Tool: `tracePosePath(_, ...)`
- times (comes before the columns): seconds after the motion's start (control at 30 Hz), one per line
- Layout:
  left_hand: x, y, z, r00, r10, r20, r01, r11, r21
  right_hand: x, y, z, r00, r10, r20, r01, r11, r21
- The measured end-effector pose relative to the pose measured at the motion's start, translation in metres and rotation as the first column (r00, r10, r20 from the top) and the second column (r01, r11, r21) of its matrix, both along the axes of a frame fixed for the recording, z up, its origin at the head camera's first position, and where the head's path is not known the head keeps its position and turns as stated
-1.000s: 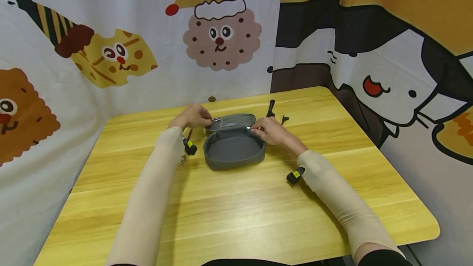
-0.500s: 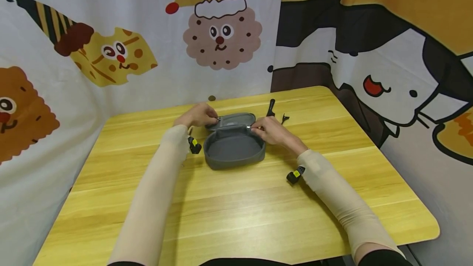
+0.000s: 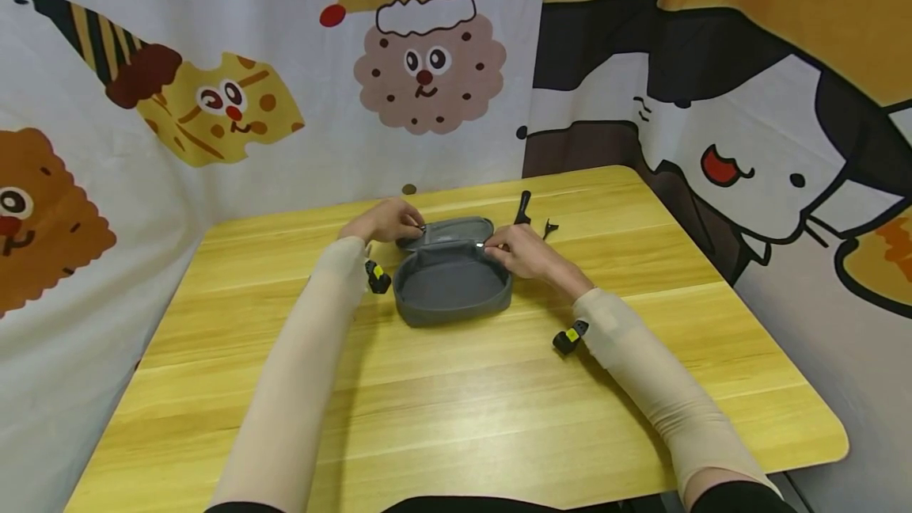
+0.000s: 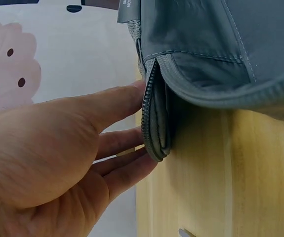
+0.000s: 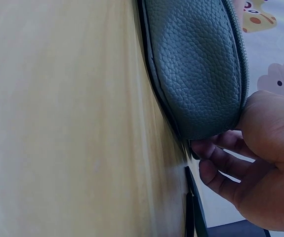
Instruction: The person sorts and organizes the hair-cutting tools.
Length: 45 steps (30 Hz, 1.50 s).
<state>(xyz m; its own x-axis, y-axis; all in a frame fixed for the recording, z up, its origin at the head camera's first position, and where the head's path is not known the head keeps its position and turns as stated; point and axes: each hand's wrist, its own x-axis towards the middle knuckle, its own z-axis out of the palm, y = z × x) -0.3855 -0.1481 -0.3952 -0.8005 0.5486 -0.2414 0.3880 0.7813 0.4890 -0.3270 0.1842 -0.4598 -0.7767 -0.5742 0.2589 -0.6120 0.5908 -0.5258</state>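
Note:
A grey zippered case (image 3: 456, 317) lies unzipped on the table, its lid (image 3: 459, 231) folded back toward the far edge. Nothing shows inside its bottom half. My left hand (image 3: 385, 222) pinches the lid's zippered edge at the left end; in the left wrist view its thumb is on one side of the zipper (image 4: 148, 106) and the fingers on the other. With thumb and fingers, my right hand (image 3: 529, 250) grips the case's back right corner by the hinge. From the right wrist, the pebbled outer wall (image 5: 198, 69) shows, its zipper running up to that thumb.
Behind the right hand lie a black long-handled object (image 3: 523, 208) and a small black clip-like piece (image 3: 549, 229). A small grey tip (image 4: 185, 233) pokes in at the bottom of the left wrist view. Printed curtains (image 3: 321, 157) hang right behind the wooden table (image 3: 456, 418).
My left hand has shifted slightly right along the lid, hiding more of its left end. A small item beside the left wrist is now hidden by the arm. The right hand stays put.

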Motion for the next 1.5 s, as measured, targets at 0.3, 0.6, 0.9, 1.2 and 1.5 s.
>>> tracePosePath(0.3, -0.002, 0.0, -0.003, 1.0, -0.02, 0.004, 0.02, 1.0, -0.017, 0.006, -0.006, 0.007, 0.999, -0.05, 0.007, 0.05, 0.997, 0.055)
tracePosePath(0.6, 0.001, 0.003, 0.001, 1.0, -0.012, 0.025, 0.013, 1.0, -0.01, 0.008, -0.008, 0.008, 0.999, -0.053, 0.007, 0.052, 0.997, 0.059)
tracePosePath(0.9, 0.003, 0.002, 0.0, 1.0, -0.016, 0.023, 0.016, 1.0, -0.018, 0.008, -0.007, 0.008, 0.999, -0.049, 0.008, 0.049, 0.997, 0.054)
tracePosePath(1.2, 0.005, -0.004, -0.003, 1.0, -0.015, -0.022, 0.016, 1.0, 0.027, 0.009, -0.008, 0.009, 0.999, -0.052, 0.009, 0.052, 0.997, 0.051)
tracePosePath(1.5, 0.01, -0.009, -0.005, 0.985, 0.091, -0.149, -0.061, 0.979, 0.192, 0.008, -0.007, 0.009, 0.999, -0.053, -0.002, 0.053, 0.997, 0.064)
